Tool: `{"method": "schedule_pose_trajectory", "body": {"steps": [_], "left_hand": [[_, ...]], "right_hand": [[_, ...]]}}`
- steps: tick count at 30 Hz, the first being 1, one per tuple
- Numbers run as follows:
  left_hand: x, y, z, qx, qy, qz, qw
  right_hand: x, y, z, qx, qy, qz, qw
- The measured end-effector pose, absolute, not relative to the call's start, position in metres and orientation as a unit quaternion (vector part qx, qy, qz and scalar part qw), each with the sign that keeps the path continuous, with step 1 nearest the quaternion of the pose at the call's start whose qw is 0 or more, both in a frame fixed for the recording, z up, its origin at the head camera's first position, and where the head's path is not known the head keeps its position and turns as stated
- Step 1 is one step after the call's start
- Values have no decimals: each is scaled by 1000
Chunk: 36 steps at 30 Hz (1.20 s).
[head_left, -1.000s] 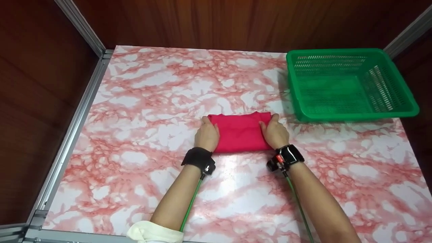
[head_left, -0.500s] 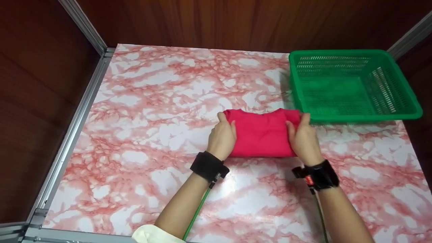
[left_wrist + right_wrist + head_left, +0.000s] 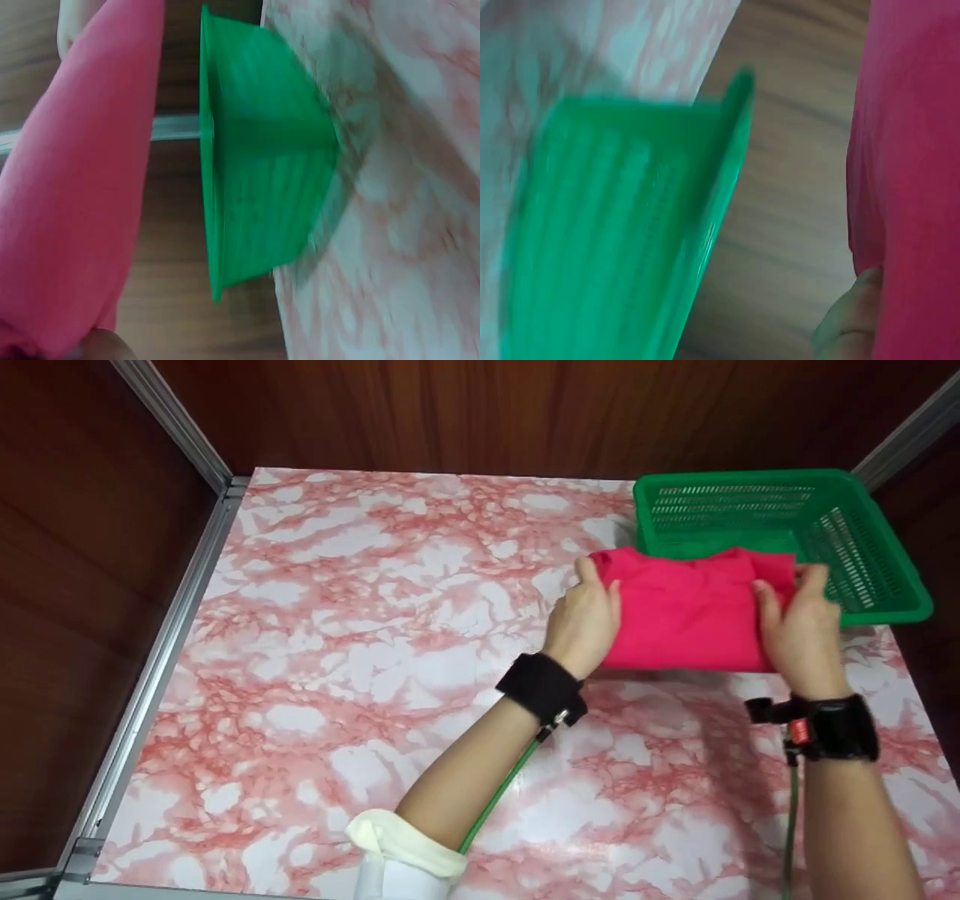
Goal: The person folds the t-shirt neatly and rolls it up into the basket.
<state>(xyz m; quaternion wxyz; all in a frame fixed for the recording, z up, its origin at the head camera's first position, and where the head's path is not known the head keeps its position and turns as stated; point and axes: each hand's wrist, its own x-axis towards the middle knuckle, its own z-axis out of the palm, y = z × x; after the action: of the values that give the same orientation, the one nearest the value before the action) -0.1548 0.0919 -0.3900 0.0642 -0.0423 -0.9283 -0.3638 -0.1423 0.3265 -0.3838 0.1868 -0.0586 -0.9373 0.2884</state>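
A folded pinkish-red garment, its upper edge dipping like a neckline, is held up off the table between both hands. My left hand grips its left side, thumb on the near face. On the opposite side my right hand pinches the edge in the same way. The cloth overlaps the near left part of a green plastic basket in the head view. Both wrist views show the garment apart from the basket and higher than its rim.
Slotted walls ring the basket, which stands at the table's back right corner. Pink-and-white marbled covering lies over the table. Dark wooden panels rise behind and at both sides, with metal rails along the left edge.
Both hands have lifted the folded garment from the table and carried it rightward and away from me, over the basket's near edge in the head view. The basket has stayed put.
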Motion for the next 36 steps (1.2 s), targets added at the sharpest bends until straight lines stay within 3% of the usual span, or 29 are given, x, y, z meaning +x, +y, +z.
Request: {"method": "schedule_pose_trajectory", "body": {"steps": [15, 19, 28, 36], "left_hand": [[-205, 170, -383, -46, -938, -337, 69], [-213, 184, -389, -53, -948, -301, 90], [-223, 217, -399, -95, -945, -305, 71], [-233, 239, -414, -159, -960, -177, 149]], "right_hand": [[-193, 405, -368, -73, -953, 258, 140], [-206, 419, -372, -73, -958, 237, 143], [-230, 448, -394, -115, -967, 198, 112], [-244, 457, -408, -147, -972, 155, 95]]}}
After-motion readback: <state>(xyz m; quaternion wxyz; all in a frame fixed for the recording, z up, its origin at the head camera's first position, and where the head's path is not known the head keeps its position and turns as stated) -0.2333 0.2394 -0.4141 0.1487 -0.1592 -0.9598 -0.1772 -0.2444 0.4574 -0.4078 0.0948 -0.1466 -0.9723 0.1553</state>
